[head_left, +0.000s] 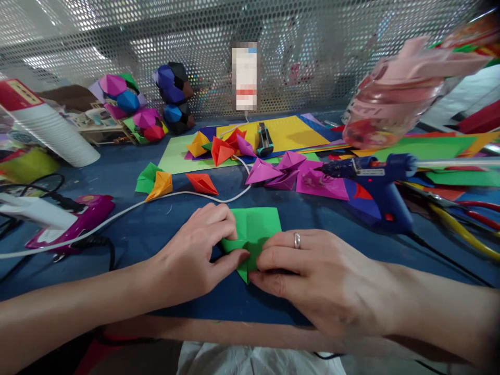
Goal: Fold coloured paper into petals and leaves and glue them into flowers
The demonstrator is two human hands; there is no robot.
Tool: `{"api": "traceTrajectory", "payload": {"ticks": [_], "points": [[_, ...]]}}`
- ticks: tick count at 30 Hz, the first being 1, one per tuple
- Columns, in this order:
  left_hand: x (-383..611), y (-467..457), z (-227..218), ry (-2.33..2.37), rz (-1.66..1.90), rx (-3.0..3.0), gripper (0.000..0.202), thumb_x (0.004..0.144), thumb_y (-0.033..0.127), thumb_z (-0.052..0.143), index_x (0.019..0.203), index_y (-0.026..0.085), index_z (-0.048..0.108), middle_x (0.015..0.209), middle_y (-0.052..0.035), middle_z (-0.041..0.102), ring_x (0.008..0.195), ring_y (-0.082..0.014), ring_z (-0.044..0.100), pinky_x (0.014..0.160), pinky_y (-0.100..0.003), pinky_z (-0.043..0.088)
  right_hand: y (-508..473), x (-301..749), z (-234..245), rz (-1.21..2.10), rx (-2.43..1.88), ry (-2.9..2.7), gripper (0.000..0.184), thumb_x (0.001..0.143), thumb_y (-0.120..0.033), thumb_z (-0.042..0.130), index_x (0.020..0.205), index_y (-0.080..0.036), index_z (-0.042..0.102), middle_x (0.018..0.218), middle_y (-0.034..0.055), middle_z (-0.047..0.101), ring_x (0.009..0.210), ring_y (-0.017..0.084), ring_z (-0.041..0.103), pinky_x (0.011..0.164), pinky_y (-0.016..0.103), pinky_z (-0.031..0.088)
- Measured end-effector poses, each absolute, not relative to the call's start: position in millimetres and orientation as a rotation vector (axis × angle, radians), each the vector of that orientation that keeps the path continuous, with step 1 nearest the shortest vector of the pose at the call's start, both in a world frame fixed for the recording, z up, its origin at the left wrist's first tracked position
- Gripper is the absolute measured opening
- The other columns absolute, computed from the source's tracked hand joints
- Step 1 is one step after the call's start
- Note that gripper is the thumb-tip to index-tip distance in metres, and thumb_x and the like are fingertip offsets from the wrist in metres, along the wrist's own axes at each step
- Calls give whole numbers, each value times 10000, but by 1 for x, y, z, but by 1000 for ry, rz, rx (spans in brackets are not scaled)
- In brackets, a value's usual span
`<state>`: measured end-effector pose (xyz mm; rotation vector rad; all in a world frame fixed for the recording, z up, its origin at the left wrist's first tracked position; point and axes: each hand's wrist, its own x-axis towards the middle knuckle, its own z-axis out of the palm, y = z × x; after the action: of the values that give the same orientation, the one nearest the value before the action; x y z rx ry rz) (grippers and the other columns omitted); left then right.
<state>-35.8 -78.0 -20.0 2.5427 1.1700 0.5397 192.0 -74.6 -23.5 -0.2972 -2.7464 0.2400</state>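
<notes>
A sheet of green paper (260, 221), partly folded and creased down its middle, lies on the blue tabletop in front of me. My left hand (203, 245) grips its left edge, thumb laid over a folded flap. On the right side, my right hand (300, 265), with a ring on one finger, pinches the lower edge near the pointed bottom corner. Beyond the paper sit folded paper pieces: a green one (147, 177), a yellow-orange one (161, 185), an orange one (202, 183) and several magenta ones (283, 172).
A blue glue gun (385, 192) rests at the right, beside pliers (480, 213). A white cable (187, 193) crosses the table. Stacked paper cups (58, 125), a purple power strip (84, 213), a pink bottle (386, 99), a cutter (264, 139) and a phone (245, 78) surround the work area.
</notes>
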Motion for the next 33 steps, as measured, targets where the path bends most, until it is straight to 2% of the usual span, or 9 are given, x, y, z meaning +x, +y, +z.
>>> {"api": "traceTrajectory", "payload": {"ticks": [9, 15, 22, 28, 33], "points": [[-34, -79, -18, 1201, 515, 2552, 205, 856, 200, 568, 730, 187, 407, 857, -19, 510, 808, -171, 448, 737, -345, 374, -74, 192, -26, 248, -274, -2739, 223, 897, -149, 502, 1056, -136, 657, 946, 81, 676, 919, 185, 608, 791, 313, 514], [-35, -79, -19, 1193, 537, 2518, 198, 833, 169, 569, 726, 187, 404, 859, -21, 515, 828, -175, 460, 743, -345, 380, -77, 193, -25, 223, -342, -2694, 370, 898, -233, 517, 1249, -131, 576, 1003, 97, 665, 884, 189, 607, 742, 313, 507], [-36, -78, -21, 1198, 583, 2484, 160, 822, 188, 590, 745, 189, 449, 858, -22, 527, 832, -176, 480, 744, -338, 396, -79, 191, -25, 297, -369, -2766, 335, 884, -295, 544, 1183, -164, 618, 971, 72, 657, 927, 196, 589, 782, 324, 497], [-37, -77, -18, 1278, 604, 2422, 221, 781, 208, 651, 726, 189, 438, 876, -14, 529, 855, -172, 496, 751, -326, 408, -80, 189, -26, 288, -360, -2759, 345, 908, -375, 517, 1147, -151, 623, 997, 74, 667, 944, 211, 582, 799, 344, 480], [-38, -75, -19, 1246, 595, 2438, 233, 803, 224, 631, 703, 188, 424, 899, -17, 528, 867, -173, 493, 758, -332, 404, -79, 190, -25, 281, -354, -2788, 355, 921, -361, 490, 1179, -150, 611, 1010, 72, 667, 951, 211, 575, 803, 352, 478]]}}
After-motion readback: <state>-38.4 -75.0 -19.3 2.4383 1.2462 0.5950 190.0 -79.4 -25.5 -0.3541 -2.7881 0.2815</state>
